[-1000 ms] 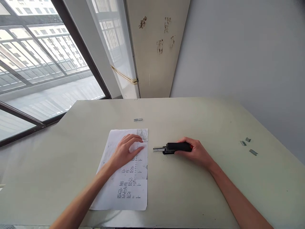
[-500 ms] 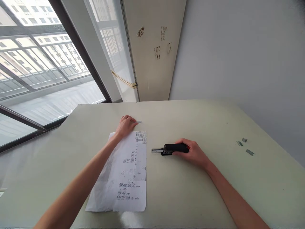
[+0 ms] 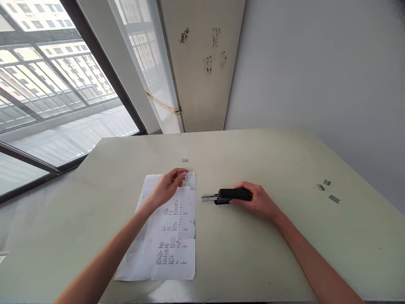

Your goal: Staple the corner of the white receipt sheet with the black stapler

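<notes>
1. Leftmost, we see the sheet of paper (image 3: 172, 253) flat on the table (image 3: 259, 253), its long axis running away from us and its straight right edge facing the stapler.
2. Over the sheet's far right part we find our left hand (image 3: 169, 184), thumb and fingers drawn narrow. We cannot tell whether a small piece sits between the fingertips, nor whether they touch the paper.
3. Just beyond the sheet's far edge, near those fingertips, we see a small grey strip (image 3: 184, 160) lying crosswise.
4. Right of the sheet, a short gap away, the metal rail (image 3: 209, 198) sticks out of the stapler, its tip pointing left. From our left fingertips it lies to the right and a little nearer to us; of our two hands, the left is closer to that tip.
5. Next comes the black stapler (image 3: 234, 194), its long axis lying left to right, square to the sheet's.
6. Our right hand (image 3: 257, 202) grips its right end, thumb on the near side.
7. Well apart, farthest right, we see three grey pieces (image 3: 334, 199).
</notes>
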Motion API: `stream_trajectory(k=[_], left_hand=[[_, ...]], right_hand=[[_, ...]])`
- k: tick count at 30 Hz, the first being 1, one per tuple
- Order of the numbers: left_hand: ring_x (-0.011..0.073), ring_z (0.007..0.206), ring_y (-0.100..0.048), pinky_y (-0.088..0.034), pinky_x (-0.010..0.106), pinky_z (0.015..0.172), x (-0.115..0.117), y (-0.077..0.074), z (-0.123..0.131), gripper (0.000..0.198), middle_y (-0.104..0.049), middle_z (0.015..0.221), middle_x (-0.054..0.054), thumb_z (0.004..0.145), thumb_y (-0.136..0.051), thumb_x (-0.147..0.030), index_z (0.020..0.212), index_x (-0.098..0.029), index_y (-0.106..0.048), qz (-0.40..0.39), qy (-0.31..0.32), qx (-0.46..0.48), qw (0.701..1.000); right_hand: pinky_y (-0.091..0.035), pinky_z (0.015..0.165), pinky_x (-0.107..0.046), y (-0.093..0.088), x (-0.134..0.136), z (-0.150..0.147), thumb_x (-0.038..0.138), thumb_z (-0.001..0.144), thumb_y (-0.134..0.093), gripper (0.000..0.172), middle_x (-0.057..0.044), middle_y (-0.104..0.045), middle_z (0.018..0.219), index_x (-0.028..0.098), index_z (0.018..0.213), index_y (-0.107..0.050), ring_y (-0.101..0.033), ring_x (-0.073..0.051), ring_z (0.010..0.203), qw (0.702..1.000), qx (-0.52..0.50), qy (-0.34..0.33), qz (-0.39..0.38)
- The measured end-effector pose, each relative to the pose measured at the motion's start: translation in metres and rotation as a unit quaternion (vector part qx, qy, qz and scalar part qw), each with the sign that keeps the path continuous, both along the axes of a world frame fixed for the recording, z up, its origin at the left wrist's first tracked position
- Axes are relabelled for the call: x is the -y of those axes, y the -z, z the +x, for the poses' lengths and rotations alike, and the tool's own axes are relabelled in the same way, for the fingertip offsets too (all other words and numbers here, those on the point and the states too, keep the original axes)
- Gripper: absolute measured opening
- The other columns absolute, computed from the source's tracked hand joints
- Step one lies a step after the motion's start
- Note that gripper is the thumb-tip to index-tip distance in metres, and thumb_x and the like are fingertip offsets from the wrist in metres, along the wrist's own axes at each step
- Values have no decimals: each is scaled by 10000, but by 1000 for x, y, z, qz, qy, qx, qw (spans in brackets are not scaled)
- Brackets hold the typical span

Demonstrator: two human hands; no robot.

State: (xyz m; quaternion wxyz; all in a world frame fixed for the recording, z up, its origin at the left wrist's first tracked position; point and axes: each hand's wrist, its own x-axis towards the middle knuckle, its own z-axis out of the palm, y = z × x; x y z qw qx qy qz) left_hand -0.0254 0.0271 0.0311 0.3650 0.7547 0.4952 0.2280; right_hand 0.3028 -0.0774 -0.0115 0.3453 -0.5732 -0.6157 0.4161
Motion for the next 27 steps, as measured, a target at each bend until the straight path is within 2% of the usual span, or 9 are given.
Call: stream_trajectory(k=[5,14,21,27], left_hand=[[184,730,-650,-507,289,604,23,-3,9,433,-726,874,41,1023,-532,-517,1279,-236,-739,-26,19,-1,999],[193,887,-717,-546,284,730,46,-6,20,255,-775,938,-3,1008,-644,-472,1144,-308,-784,43,47,-5,998],[202,951,-718,-559,326,848,60,2,38,245,-769,1039,8,1045,-590,-452,1108,-281,-754,99,81,-43,991],[216,931,-709,-546,350,837,64,9,47,253,-766,1018,12,1055,-569,-450,1103,-279,-749,117,86,-84,986]], right_hand=[[-510,719,-331,2,0,0,544,815,-824,350,-32,-742,954,260,996,-727,-658,-226,840,1000,1,-1,3],[-520,694,-326,1,0,1,556,809,-814,358,-32,-753,964,264,1000,-729,-672,-220,823,1000,10,1,4],[-518,713,-333,0,-1,1,547,808,-817,359,-38,-755,974,258,1004,-732,-671,-227,844,1000,9,-1,9],[-493,675,-322,-1,-1,1,575,818,-799,365,-29,-740,919,255,981,-732,-653,-219,812,999,35,-3,25]])
